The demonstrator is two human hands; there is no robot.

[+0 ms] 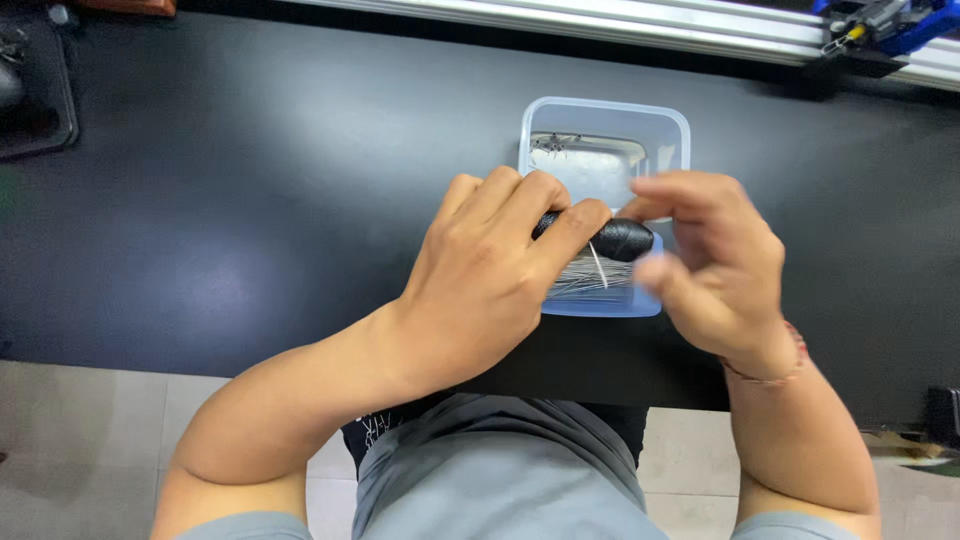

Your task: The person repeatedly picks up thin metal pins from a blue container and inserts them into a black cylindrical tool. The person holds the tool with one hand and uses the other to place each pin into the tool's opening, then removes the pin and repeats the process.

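Hands on a black oval piece over a clear tub

Progress looks partial, judging from how things lie. One black oval piece [620, 238] is up in the hands, held just above the near half of a clear plastic tub [604, 120], and a thin pale wire [597, 265] hangs from it toward the bundle of wires [590, 285] lying in the tub's near end. The left hand [490, 280] is closed around the left end of the oval piece, fingers curled over its top. The right hand [715, 265] is at the right end with thumb and forefinger pinched together; it is blurred, and whether it grips the piece itself or a fine wire cannot be told. At the tub's far end lies a small dark cluster [555, 143] of tiny parts, too small to identify or to tell whether it is finished work. The wire bundle appears largely unused, so much seems left.

Counted: two hands, one oval piece, one tub, one wire clearly standing apart from the bundle, one bundle whose strands are too fine to number, one dark cluster.

The tub sits on the black table [250, 200], right of centre and close to the near edge where the person sits. A silver rail [600, 25] runs along the far edge, with a blue clamp [895, 25] at the far right corner and a dark tray [35, 90] at the far left corner.
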